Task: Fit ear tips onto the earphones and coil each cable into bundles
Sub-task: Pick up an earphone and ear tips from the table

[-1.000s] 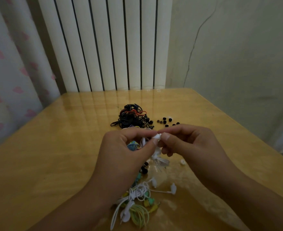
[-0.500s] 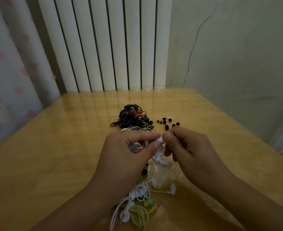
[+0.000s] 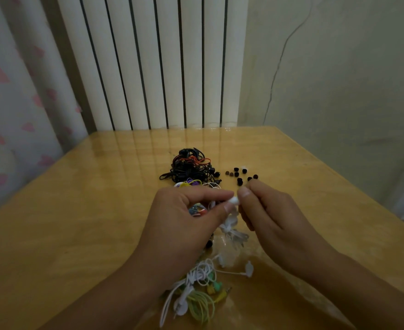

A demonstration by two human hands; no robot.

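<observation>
My left hand [image 3: 184,222] pinches a white earbud [image 3: 234,200] between thumb and forefinger over the middle of the table. My right hand [image 3: 265,215] meets it from the right, thumb and forefinger pinching the bud's tip; whether an ear tip sits between them is hidden. The bud's white cable [image 3: 232,231] hangs below the hands. Several loose black ear tips [image 3: 240,175] lie just beyond my right hand. A tangle of black earphones [image 3: 190,169] sits farther back.
White, green and yellow earphones [image 3: 196,289] lie in a heap near the table's front edge. Coloured cables [image 3: 191,183] show behind my left hand. The glossy wooden table [image 3: 77,210] stands against a radiator [image 3: 153,63]; a curtain [image 3: 13,91] hangs at left.
Both hands have sunk slightly toward me, still joined at the white earbud. My right thumb has shifted up over the bud's tip. Nothing on the table has moved.
</observation>
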